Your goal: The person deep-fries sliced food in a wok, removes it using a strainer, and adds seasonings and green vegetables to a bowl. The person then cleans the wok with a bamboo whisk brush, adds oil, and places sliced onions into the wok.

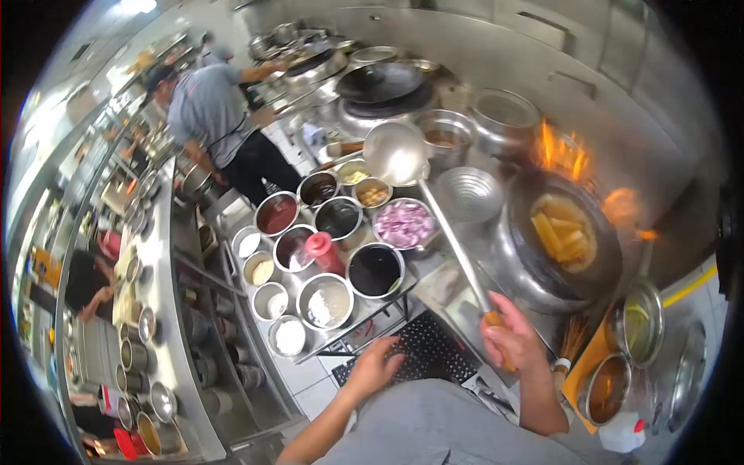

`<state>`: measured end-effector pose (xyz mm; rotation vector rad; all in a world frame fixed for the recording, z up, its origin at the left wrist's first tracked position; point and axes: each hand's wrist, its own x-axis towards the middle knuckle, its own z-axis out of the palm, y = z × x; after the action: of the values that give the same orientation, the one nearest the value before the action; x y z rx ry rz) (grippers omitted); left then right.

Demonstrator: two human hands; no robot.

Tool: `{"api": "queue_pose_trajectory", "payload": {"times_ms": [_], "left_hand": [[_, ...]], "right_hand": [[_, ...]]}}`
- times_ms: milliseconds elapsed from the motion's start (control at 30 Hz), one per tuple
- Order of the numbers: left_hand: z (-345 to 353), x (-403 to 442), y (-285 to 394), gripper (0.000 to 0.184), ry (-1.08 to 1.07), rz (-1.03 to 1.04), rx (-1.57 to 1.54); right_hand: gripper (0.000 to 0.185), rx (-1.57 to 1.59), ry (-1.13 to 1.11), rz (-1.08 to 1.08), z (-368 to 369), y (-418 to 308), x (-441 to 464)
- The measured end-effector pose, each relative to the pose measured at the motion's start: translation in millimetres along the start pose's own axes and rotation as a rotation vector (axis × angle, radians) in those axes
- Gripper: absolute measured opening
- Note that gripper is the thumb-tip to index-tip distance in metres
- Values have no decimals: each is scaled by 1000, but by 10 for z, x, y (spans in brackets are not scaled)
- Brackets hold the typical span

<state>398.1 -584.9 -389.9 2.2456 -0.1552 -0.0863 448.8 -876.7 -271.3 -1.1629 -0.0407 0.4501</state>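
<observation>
My right hand (513, 332) is closed around the wooden handle of a long metal ladle (453, 244). The ladle's wide round bowl hangs above the seasoning pots, near a small pot of pale chopped pieces (355, 172). My left hand (376, 366) holds nothing; its thumb stands apart from its bent fingers, in front of my body. To the right, a wok (519, 232) sits on the burner with yellow strips (564, 232) lying in liquid. Tall flames (562, 151) rise behind its rim.
Several pots of sauces and powders crowd the cart, including chopped purple onion (403, 223) and a red squeeze bottle (324, 253). An empty-looking ridged metal bowl (469, 194) is beside the wok. A bamboo brush (572, 341) is at right. A co-worker (221, 116) stands at another stove.
</observation>
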Motion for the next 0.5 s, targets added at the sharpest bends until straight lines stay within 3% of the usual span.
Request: {"api": "queue_pose_trajectory", "payload": {"times_ms": [167,233,400,500], "left_hand": [[-600,-1045,-947,40,344,-398,-42],[-916,-1567,-1300,37,583,-396,153],[-1555,-3254,-2291,41,1094,-870,407],[-1740,-4273,-2832,52,1016,-1171,599]], "right_hand": [[63,-307,-56,128,702,414,683],[63,-439,-48,153,932,542,869],[66,-561,18,174,1268,768,1094],[65,-594,63,177,1435,863,1132]]}}
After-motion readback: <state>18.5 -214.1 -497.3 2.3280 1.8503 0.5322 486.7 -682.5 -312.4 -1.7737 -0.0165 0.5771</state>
